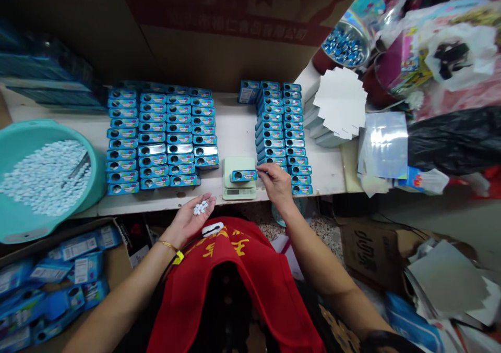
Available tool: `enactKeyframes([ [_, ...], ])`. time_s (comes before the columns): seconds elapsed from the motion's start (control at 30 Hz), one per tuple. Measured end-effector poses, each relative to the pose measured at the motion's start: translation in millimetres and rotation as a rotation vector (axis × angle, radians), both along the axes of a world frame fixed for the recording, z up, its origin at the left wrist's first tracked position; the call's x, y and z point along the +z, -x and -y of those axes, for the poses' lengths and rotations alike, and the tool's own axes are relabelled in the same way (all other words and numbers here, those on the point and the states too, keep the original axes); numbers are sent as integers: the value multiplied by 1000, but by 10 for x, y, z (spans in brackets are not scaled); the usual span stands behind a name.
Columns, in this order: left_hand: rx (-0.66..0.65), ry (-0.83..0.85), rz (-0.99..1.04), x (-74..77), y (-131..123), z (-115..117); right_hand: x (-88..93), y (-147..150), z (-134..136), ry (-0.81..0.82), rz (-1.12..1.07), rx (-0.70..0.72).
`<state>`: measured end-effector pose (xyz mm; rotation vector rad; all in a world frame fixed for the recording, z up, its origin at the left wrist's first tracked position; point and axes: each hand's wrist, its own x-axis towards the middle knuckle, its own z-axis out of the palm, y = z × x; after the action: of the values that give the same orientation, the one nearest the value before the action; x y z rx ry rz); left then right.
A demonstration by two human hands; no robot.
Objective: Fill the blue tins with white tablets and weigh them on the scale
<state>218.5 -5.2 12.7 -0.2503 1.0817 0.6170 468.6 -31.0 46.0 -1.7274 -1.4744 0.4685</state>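
A small blue box (244, 176) with a dark round opening lies across the pale green digital scale (240, 193). My right hand (275, 182) is closed, with thumb and fingertips pinching the box's right end. Below and left of the scale, my left hand (194, 215) is palm up and slightly cupped, holding a small heap of white mints (200, 207). On either side of the scale stand columns of similar blue boxes, a wide left group (152, 139) and a narrower right group (294, 126).
At far left a turquoise basin (96, 178) holds many white mints and a dark-handled scoop. Below it, a carton (117, 259) contains blue boxes. White card stacks (340, 102) and a metal bowl of blue caps (344, 44) sit right. A large carton (219, 29) stands behind.
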Motion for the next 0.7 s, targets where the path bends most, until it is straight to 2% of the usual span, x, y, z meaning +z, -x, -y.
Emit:
enactKeyframes([
  [0.17, -49, -11, 25, 27, -32, 30, 32, 285, -2, -12, -48, 90],
  [0.3, -152, -76, 114, 32, -114, 40, 89, 580, 11, 32, -80, 353],
  [0.37, -204, -99, 155, 38, -131, 38, 66, 579, 15, 77, 34, 386],
  [0.47, -260, -124, 186, 52, -71, 35, -52, 384, 4, 215, 354, 259],
  [0.53, -248, -140, 175, 52, 29, 40, -145, 250, -21, 321, 500, 241],
  [0.6, -215, -135, 142, 38, 157, 50, -208, 217, -67, 359, 556, 294],
  [0.7, -161, -115, 88, -2, 338, 76, -244, 410, -196, 322, 575, 371],
])
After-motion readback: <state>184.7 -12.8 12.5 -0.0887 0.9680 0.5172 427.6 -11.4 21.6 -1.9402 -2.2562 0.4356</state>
